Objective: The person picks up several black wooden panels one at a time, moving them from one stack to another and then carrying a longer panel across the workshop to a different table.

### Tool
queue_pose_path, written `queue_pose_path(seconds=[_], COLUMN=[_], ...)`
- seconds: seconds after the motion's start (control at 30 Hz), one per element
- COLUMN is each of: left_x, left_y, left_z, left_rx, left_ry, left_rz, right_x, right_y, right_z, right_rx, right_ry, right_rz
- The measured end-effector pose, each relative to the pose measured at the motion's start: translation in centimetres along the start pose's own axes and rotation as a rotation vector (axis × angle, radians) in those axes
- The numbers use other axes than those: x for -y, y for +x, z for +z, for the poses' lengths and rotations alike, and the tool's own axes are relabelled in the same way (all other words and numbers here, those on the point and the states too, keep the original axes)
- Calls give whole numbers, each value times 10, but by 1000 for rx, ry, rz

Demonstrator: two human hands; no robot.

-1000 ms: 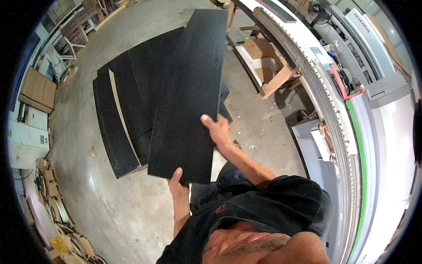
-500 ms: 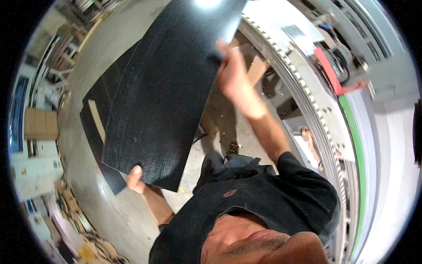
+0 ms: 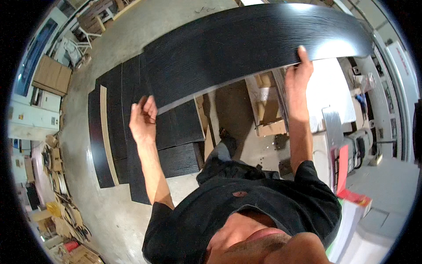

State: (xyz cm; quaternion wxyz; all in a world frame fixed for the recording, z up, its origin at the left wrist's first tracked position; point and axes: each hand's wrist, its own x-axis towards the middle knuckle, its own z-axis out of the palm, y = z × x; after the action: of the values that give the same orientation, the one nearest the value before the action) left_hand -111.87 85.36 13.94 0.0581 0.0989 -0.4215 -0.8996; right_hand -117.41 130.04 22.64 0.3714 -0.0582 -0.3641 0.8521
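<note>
A long black panel (image 3: 228, 53) with a wood-grain surface stretches from the middle left to the upper right. My right hand (image 3: 300, 72) grips its near long edge, thumb on top and the other fingers partly hidden beneath. By the panel's near left corner, my left hand (image 3: 144, 121) has its fingers apart and slightly curled; whether a fingertip touches the corner I cannot tell. Under the panel's left end lie several more black panels (image 3: 176, 125), stacked unevenly. A narrow light-brown strip (image 3: 107, 132) lies across them at the left.
On the right stands a machine with a white surface (image 3: 332, 94) and red parts (image 3: 343, 171). An open cardboard box (image 3: 270, 127) sits below the held panel. Cardboard boxes (image 3: 52, 75) and white cabinets (image 3: 33, 116) line the left side, with scattered offcuts (image 3: 66, 198) nearer me.
The held panel has swung clockwise from steep to nearly crosswise, its far end now at the right. My right hand moved right; my left hand rose and loosened from the panel's end.
</note>
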Motion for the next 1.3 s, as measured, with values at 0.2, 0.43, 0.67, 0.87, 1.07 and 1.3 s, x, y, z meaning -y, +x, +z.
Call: queue_pose_path(seconds=[0.2,0.43,0.67,0.87,1.07,1.3], left_x=[107,156,222,244,262,266], left_y=[38,52,110,204,264,253], left_z=[8,-15,-9,93,159,175], left_rx=[-55,-252,-478,-462,-412,-438], left_ry=[-33,-77,-11,213,345,446], left_rz=[-341,-333,-406,-584,-638,-666], right_x=[-33,-98,-136,-184,-269,-218], right_y=[185,369,498,606,639,383], right_z=[-44,-111,-180,-227,-260,-28], right_rx=[-138,-509,-838,-1109,-791,1167], right_ry=[61,113,5,-71,-91,-791], right_rz=[42,-139,-206,-221,56,441])
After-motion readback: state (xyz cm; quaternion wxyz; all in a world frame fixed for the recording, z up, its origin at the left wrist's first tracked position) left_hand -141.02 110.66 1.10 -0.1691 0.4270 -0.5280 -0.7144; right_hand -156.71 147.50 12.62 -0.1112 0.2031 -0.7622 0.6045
